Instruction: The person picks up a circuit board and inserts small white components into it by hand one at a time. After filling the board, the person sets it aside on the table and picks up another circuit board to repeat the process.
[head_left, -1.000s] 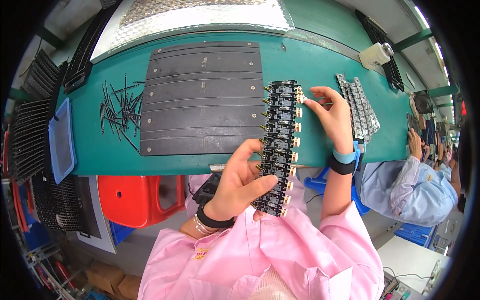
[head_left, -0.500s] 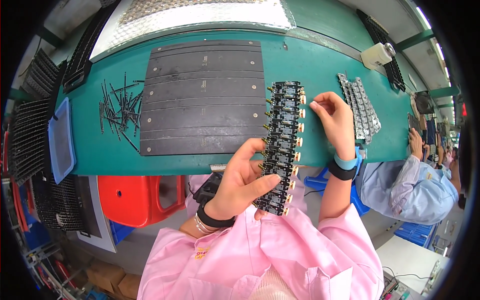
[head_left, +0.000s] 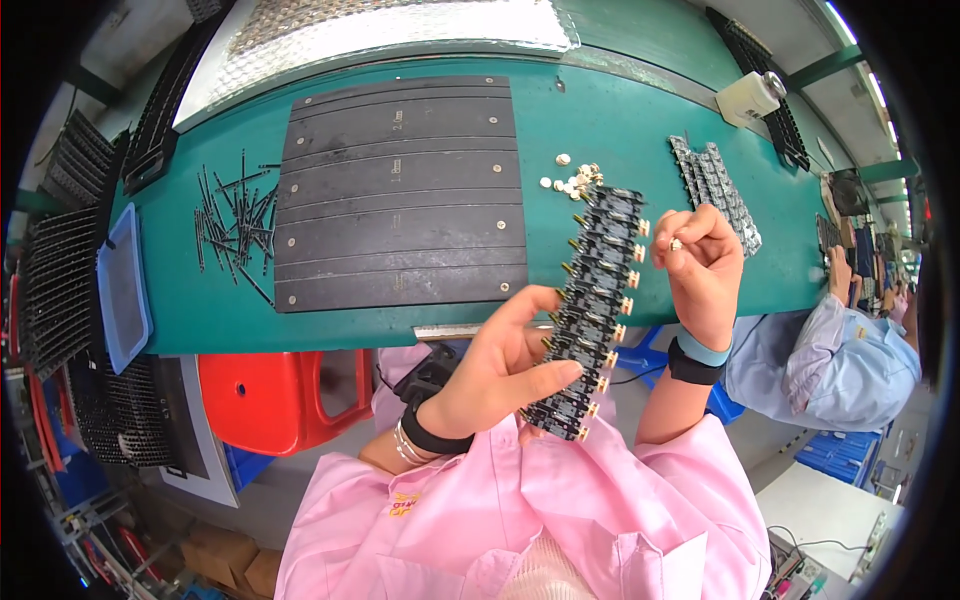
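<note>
My left hand (head_left: 500,372) is wrapped round the lower part of a long black circuit board panel (head_left: 597,290), the thumb lying across its face. The panel is tilted, its upper end leaning right. Small cream-and-gold parts stick out along its right edge, and gold pins along its left. My right hand (head_left: 705,265), turned fingers up, pinches one small cream-and-gold part (head_left: 675,244) between thumb and fingertips, beside the panel's upper right edge and apart from it. Behind the panel's top end lies a loose pile of similar small parts (head_left: 578,182) on the green bench mat (head_left: 560,115).
A dark slotted metal plate (head_left: 400,190) lies at centre left, with scattered black strips (head_left: 238,220) beside it. Silvery strips of parts (head_left: 718,190) and a cream bottle (head_left: 750,100) are on the right. A blue tray (head_left: 124,285) and red stool (head_left: 265,400) stand left. A co-worker (head_left: 830,370) sits right.
The panel's top has swung right and down, baring the pile of small parts. My right hand has moved right and down and turned, so the part in its pinch now shows.
</note>
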